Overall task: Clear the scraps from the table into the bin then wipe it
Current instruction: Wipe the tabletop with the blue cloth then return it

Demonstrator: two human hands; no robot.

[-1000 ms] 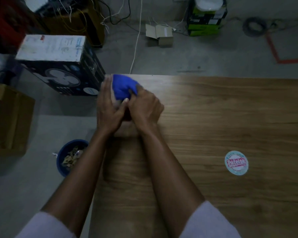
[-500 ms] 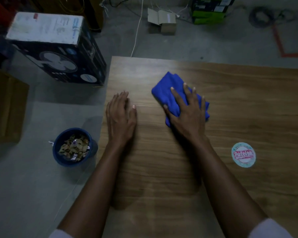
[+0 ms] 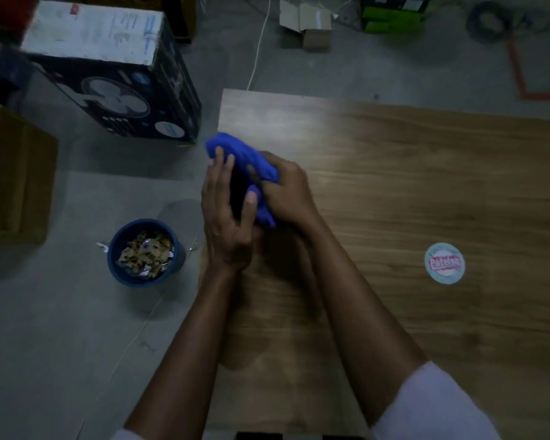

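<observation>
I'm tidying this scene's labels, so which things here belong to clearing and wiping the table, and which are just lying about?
Part of the job:
blue cloth, bunched between the left hand and right hand
wooden table
blue bin on the floor, holding scraps

Just lying about:
fan box
small open carton
green box
round sticker on the table
brown carton

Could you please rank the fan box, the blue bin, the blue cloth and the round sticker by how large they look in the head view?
1. Fan box, clearly largest.
2. Blue bin and blue cloth: similar; the cloth is bunched and partly hidden by both hands, so no ranking.
3. Round sticker, smallest.
</observation>
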